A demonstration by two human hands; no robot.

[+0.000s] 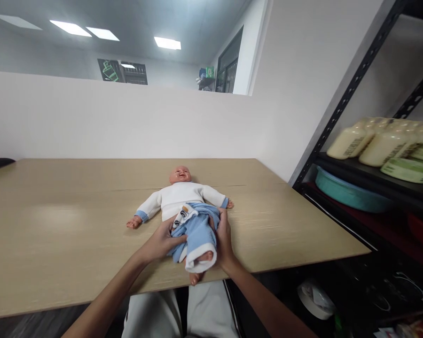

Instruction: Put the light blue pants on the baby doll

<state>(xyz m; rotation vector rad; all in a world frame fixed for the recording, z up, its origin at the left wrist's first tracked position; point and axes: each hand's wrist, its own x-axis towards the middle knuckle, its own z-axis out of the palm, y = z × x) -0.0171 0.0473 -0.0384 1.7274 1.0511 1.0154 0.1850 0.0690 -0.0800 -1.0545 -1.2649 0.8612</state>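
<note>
A baby doll (180, 174) lies on its back on the wooden table, head away from me and arms spread. It wears a white top (183, 193) with blue cuffs. Bunched over its legs are light blue trousers (197, 230) with white hems and a small dark print near the waist. My left hand (166, 240) grips the trousers on the left side, thumb on top. On the other side my right hand (224, 237) is closed round the cloth, its fingers partly hidden. One doll foot (195, 279) sticks out below the hem near the table edge.
The table (74, 244) ends just before my lap. Along the right stands a black metal shelf (373, 176) with several cream bottles (387, 141) and a teal basin (352, 190). A white wall (127, 124) with a window rises behind the table.
</note>
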